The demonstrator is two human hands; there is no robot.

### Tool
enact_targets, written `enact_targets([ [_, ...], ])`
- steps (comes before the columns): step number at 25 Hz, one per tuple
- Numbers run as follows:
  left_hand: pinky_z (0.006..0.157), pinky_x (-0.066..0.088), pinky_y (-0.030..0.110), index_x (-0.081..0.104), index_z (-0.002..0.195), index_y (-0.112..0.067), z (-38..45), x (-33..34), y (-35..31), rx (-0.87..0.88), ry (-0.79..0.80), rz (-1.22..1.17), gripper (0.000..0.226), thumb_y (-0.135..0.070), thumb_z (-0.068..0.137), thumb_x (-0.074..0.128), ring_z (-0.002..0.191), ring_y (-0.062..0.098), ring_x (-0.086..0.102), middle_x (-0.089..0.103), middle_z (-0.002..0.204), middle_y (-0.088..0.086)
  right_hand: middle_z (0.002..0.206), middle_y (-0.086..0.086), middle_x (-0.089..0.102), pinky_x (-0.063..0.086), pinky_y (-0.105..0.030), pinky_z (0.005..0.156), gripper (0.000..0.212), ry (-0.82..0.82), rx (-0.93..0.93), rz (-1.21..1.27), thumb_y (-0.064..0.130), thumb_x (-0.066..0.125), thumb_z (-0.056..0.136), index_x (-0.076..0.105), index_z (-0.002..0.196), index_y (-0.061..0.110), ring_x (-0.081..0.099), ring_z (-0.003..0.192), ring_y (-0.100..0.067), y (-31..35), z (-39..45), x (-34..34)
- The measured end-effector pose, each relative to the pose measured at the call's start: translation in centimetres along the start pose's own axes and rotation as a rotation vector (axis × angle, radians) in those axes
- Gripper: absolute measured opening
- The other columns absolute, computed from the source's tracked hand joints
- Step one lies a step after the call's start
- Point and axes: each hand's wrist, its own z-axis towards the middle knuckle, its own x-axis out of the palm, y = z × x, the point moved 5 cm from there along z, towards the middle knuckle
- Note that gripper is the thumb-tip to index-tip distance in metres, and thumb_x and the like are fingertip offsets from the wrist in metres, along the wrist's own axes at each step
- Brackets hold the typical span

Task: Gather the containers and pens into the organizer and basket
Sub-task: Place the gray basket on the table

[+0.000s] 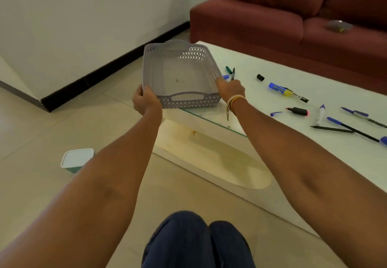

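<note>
An empty grey perforated basket hangs over the left end of the white glass-topped table, tilted toward me. My left hand grips its near left corner and my right hand grips its near right corner. Several pens and markers lie scattered on the table to the right: a blue and yellow marker, a black marker with a pink tip, a white pen, blue pens and a loose black cap. A teal container with a white lid stands on the floor at left.
A dark red sofa stands behind the table, with a small grey object on its seat. A white wall with a black skirting runs at left. My knees are at the bottom, above a tiled floor.
</note>
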Motion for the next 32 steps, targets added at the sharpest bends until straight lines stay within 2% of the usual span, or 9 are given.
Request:
enact_targets([
  [3,0.069,0.051,0.023,0.064,0.119,-0.011,-0.8,1.1,-2.4,-0.036,0.016,0.174,0.038,-0.027,0.089,0.047,0.1,0.022,0.064,0.067,0.112,0.006,0.117,-0.014,0.058,0.047,-0.036,0.089,0.05,0.226,0.056,-0.327,0.037,0.047,0.092,0.051,0.13,0.005,0.057,0.106,-0.029,3.7,0.6,-1.3],
  [6,0.096,0.049,0.037,0.046,0.138,-0.009,-1.5,2.1,-6.2,0.013,0.047,0.494,0.051,-0.024,0.089,0.047,0.118,0.03,0.056,0.057,0.132,0.012,0.14,-0.019,0.049,0.041,-0.04,0.107,0.048,0.433,0.003,-0.562,0.023,0.043,0.098,0.041,0.141,0.001,0.049,0.127,-0.033,6.9,-0.8,-1.6],
  [10,0.099,0.043,0.045,0.044,0.132,-0.002,-5.4,4.3,-12.7,0.416,0.238,0.798,0.047,-0.027,0.092,0.043,0.116,0.037,0.05,0.049,0.131,0.019,0.142,-0.016,0.041,0.042,-0.047,0.105,0.056,0.348,-0.101,-0.715,0.028,0.053,0.091,0.036,0.141,0.009,0.045,0.128,-0.033,9.8,-3.8,-5.1],
  [14,0.111,0.033,0.047,0.038,0.137,-0.003,-10.1,5.3,-23.1,0.688,0.483,0.964,0.05,-0.03,0.095,0.039,0.135,0.034,0.036,0.038,0.145,0.019,0.154,-0.011,0.023,0.038,-0.047,0.107,0.064,0.375,-0.302,-0.807,0.029,0.057,0.088,0.03,0.144,0.015,0.034,0.138,-0.032,17.1,-8.4,-10.5],
  [18,0.117,0.023,0.047,0.031,0.144,-0.011,-14.1,4.1,-35.1,0.88,0.618,1.212,0.057,-0.039,0.095,0.038,0.146,0.03,0.02,0.024,0.156,0.014,0.146,-0.012,0.034,0.043,-0.045,0.1,0.065,0.41,-0.323,-0.802,0.028,0.058,0.085,0.03,0.142,0.013,0.04,0.132,-0.032,26.0,-13.0,-17.4],
  [21,0.118,0.019,0.05,0.025,0.147,-0.015,-15.5,2.5,-41.4,0.842,0.676,1.307,0.061,-0.046,0.095,0.035,0.147,0.028,0.016,0.019,0.158,0.011,0.137,-0.013,0.043,0.045,-0.045,0.098,0.064,0.434,-0.294,-0.734,0.029,0.059,0.084,0.034,0.14,0.012,0.046,0.126,-0.033,31.2,-15.7,-20.6],
  [24,0.118,0.015,0.052,0.021,0.149,-0.016,-14.8,0.5,-43.6,0.787,0.73,1.388,0.064,-0.048,0.095,0.034,0.148,0.028,0.014,0.016,0.159,0.01,0.136,-0.013,0.045,0.046,-0.046,0.099,0.064,0.456,-0.25,-0.681,0.029,0.06,0.083,0.035,0.14,0.013,0.047,0.125,-0.033,34.2,-17.3,-20.4],
  [29,0.119,0.016,0.051,0.017,0.15,-0.01,-7.7,0.7,-45.1,0.794,0.864,1.485,0.067,-0.049,0.097,0.032,0.148,0.027,0.012,0.013,0.16,0.012,0.133,-0.012,0.051,0.048,-0.039,0.098,0.056,0.429,-0.235,-0.638,0.027,0.059,0.086,0.043,0.137,0.012,0.053,0.12,-0.029,38.6,-16.3,-14.6],
  [32,0.12,0.015,0.048,0.015,0.15,-0.009,-3.0,1.4,-46.9,0.811,0.927,1.491,0.069,-0.049,0.097,0.031,0.148,0.026,0.011,0.012,0.16,0.012,0.136,-0.014,0.05,0.045,-0.042,0.103,0.056,0.448,-0.206,-0.676,0.03,0.056,0.088,0.041,0.138,0.009,0.051,0.123,-0.03,41.7,-14.9,-11.0],
])
